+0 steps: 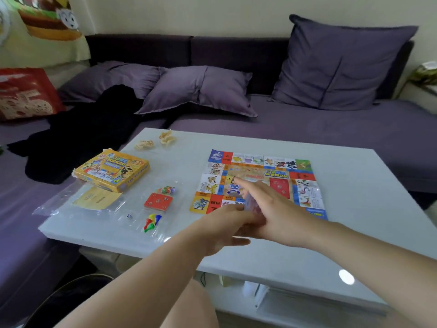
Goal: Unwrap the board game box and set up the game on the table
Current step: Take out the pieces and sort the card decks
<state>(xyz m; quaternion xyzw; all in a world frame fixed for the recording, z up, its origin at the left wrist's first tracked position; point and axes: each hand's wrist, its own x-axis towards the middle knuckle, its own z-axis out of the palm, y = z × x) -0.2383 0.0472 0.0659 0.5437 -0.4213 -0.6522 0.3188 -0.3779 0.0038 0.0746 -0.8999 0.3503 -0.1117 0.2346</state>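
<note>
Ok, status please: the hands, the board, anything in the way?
Left hand and right hand both gripping a small blurred packet above the board, near edge. Board unfolded flat on the table. Box, cards, pawns lie left of it, apart.

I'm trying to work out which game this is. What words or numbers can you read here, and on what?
Nothing reads clearly.
Yellow box: lettering blurred.
Game board: title upside down, squares too small.
Red card deck: two blurred characters.
Yellow sheet: faint print, unreadable.
</note>
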